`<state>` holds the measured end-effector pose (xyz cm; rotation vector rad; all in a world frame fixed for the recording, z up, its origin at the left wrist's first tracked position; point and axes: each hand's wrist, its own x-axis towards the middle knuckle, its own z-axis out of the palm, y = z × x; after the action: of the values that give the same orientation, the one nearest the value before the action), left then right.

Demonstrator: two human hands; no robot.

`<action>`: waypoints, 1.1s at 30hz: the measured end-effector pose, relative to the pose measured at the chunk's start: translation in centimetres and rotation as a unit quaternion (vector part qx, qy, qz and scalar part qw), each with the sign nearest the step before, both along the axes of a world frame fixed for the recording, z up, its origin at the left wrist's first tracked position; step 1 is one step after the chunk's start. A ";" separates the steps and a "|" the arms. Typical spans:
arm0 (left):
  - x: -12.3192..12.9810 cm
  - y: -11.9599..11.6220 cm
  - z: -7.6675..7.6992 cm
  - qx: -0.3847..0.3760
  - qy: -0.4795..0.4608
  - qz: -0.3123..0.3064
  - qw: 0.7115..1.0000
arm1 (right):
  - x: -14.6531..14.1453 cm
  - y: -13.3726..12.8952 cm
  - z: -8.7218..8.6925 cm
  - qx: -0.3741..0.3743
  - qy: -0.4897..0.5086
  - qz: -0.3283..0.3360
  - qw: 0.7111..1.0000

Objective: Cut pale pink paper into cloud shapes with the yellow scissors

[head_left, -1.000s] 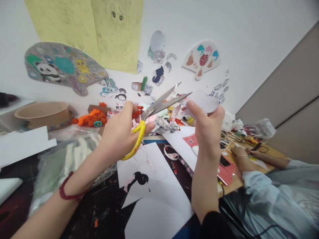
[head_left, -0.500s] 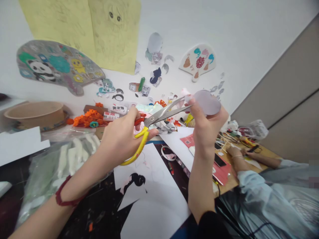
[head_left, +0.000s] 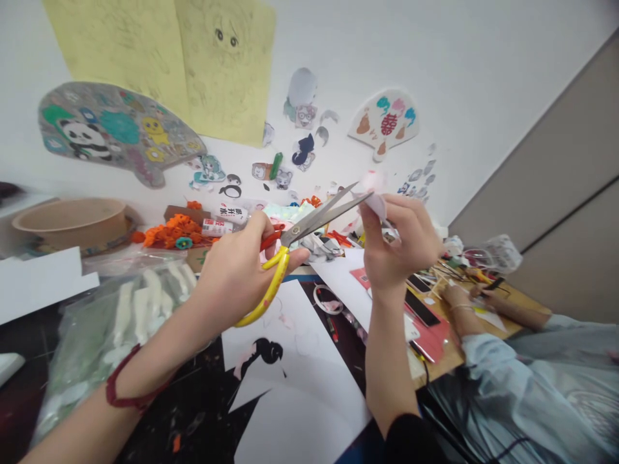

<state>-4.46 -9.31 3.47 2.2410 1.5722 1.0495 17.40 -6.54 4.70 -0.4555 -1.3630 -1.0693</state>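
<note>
Feed's good. I've got the left hand (head_left: pixel 236 267) wrapped round the scissors (head_left: pixel 296 233), fingers through the red-and-yellow loops, blades apart; the right hand (head_left: pixel 406 241) has a small pale paper cutout (head_left: pixel 378 205) pinched between thumb and fingers. Both are in midair above the black table (head_left: pixel 188 438), toward its far edge; blade tips sit right at the cutout, just beside the thumb. Can't tell from here if metal touches paper. Below, white sheets (head_left: pixel 314 393) run from the table's near edge toward the far one, a black-and-pink paper shape (head_left: pixel 268 349) lying on them; a clear plastic bag (head_left: pixel 91 348) lies by the table's left edge. Handling, my read: cutout is next to weightless, thin, floppy, easy to crease or tear, so a light fingertip pinch on the margin, clear of the blade line, and no pulling. Scissors should be stiff, with modest heft; hold by the loops, never the blades. Versus half a second ago: cutout has been turned, so the broad grey disc I had then is now a narrow curled flap with a pinkish bit standing above it. Right wrist has rolled, more fingers showing. Blade opening looks about the same, left grip unchanged.
</note>
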 end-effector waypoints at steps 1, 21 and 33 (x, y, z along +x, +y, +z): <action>-0.1 0.0 0.1 -0.010 -0.010 -0.004 1.000 | 0.1 0.1 0.0 0.019 -0.009 -0.010 1.000; 0.0 -0.3 0.2 -0.024 0.002 -0.014 1.000 | 0.4 0.5 -1.3 0.102 -0.074 -0.108 0.986; 0.4 -0.3 -0.8 0.020 0.031 0.042 0.998 | 0.0 0.5 -1.9 0.077 -0.095 -0.118 0.985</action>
<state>-4.03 -9.60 2.72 2.2734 1.6988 1.0514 17.40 -6.02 2.76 -0.4146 -1.4039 -1.4322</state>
